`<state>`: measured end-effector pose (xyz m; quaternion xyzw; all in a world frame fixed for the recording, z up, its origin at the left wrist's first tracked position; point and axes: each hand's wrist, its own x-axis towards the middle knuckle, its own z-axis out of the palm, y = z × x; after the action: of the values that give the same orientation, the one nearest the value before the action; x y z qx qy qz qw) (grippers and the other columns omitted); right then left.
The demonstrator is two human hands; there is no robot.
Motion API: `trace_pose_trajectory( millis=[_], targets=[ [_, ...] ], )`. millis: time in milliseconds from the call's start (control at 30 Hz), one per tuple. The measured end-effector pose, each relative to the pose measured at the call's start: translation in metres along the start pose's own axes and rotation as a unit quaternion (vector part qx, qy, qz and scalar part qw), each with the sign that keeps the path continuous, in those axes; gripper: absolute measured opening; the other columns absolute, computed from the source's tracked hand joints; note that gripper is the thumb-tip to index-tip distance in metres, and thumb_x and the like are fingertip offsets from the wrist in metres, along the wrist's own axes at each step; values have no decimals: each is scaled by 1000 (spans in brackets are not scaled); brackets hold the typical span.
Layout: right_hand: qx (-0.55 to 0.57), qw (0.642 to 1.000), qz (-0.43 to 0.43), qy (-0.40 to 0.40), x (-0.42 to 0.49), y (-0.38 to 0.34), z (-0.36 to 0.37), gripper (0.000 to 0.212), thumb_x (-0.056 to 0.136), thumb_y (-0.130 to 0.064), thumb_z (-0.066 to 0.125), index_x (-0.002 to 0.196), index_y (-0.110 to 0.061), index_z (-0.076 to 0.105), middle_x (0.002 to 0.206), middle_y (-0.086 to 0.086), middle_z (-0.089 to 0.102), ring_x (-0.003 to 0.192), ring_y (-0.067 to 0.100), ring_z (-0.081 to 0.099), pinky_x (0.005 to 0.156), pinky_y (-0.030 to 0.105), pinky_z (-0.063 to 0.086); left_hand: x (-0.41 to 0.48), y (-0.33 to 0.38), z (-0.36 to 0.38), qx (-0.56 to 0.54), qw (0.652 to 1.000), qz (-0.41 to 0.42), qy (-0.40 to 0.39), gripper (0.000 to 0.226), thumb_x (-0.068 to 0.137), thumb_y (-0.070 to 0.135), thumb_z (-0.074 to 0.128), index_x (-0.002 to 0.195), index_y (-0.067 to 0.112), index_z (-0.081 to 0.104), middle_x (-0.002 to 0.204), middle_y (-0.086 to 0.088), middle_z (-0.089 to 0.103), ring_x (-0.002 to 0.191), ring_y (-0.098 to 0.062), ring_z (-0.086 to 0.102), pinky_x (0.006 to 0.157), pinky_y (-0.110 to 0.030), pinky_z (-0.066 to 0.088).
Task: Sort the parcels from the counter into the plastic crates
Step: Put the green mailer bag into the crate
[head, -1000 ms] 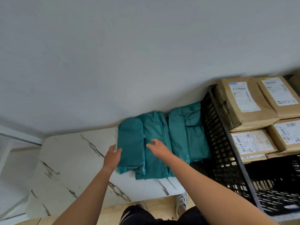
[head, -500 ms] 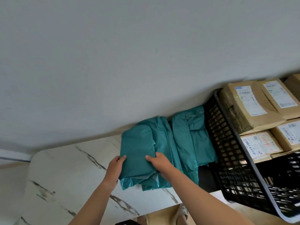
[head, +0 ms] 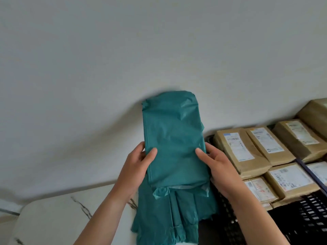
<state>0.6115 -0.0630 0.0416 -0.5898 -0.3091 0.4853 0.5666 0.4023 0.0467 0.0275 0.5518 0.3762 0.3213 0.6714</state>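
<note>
The teal parcel (head: 174,142) is a thin plastic film bag, matt with a faint sheen, creased and wrinkled towards its top. The teal bags (head: 169,214) lying under it are the same crinkled film. The tabletop (head: 58,218) looks like smooth white marble with dark veins. The crate (head: 311,221) is a black moulded plastic lattice. The brown parcels (head: 258,165) are wrapped in matt kraft paper and carry smooth white paper labels (head: 238,147). The wall (head: 123,50) is matt and even.

Parcel (head: 174,138) above pile (head: 159,218) on counter (head: 62,218); boxes (head: 242,152) in crate (head: 309,218), right.
</note>
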Motion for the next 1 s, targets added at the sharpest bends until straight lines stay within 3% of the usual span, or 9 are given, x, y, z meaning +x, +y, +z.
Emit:
trace_pose_trajectory(
  millis=[200,500,600,667,700,767,833,900,1000],
  targets=[
    [39,988,-146,17,-16,-94,-22,28,105,-18,54,125,-22,73,121,7,77,113,21,74,85,26,61,14,93,48,-65,991,106,-44,35,100,28,58,130,15,69,128,-3,75,122,-22,71,103,-41,55],
    [63,971,-230,5,-28,-139,-28,29,103,-24,55,126,-23,72,125,8,76,118,25,72,94,36,60,16,144,69,-84,978,174,-80,34,101,25,57,129,12,69,129,-4,75,122,-23,70,101,-38,58],
    [-43,958,-237,153,-29,-146,-24,21,104,-29,62,125,-25,64,112,-2,78,101,8,74,91,38,62,19,147,74,-18,977,213,-7,24,106,31,60,115,15,75,116,-2,78,111,-23,73,99,-43,55],
    [-130,910,-272,284,-33,-149,-17,29,100,-35,68,126,-30,58,112,-10,72,96,-2,68,82,25,61,20,148,79,40,963,259,66,35,104,42,63,102,8,69,86,-8,68,82,-22,63,79,-37,49],
    [-153,893,-296,301,-37,-150,-11,33,98,-38,69,128,-32,55,114,-13,69,98,-3,66,81,23,59,18,150,84,62,953,279,102,41,103,43,62,96,3,62,74,-13,54,71,-22,49,69,-33,41],
    [-173,900,-321,240,-44,-151,1,48,93,-51,66,136,-36,52,122,-18,65,108,-5,64,84,20,57,9,153,97,100,931,318,147,37,106,36,60,87,5,57,65,-8,41,60,-14,37,56,-28,32],
    [-166,923,-316,142,-47,-153,13,68,86,-62,60,148,-41,44,133,-28,60,121,-10,59,92,14,53,0,153,112,121,920,349,130,19,106,32,60,98,18,69,65,12,60,55,-13,50,52,-26,43],
    [-136,933,-323,88,-47,-155,21,67,89,-60,59,150,-45,39,130,-33,61,124,-10,58,92,11,52,-7,148,124,173,911,367,68,26,104,32,62,129,33,69,93,17,77,77,-8,72,69,-30,60],
    [-89,928,-341,126,-37,-164,25,22,104,-41,58,126,-43,55,116,-8,71,110,14,69,91,35,61,-6,141,132,273,859,434,9,56,101,22,66,154,31,50,137,16,68,125,-1,64,101,-27,56]
  ],
)
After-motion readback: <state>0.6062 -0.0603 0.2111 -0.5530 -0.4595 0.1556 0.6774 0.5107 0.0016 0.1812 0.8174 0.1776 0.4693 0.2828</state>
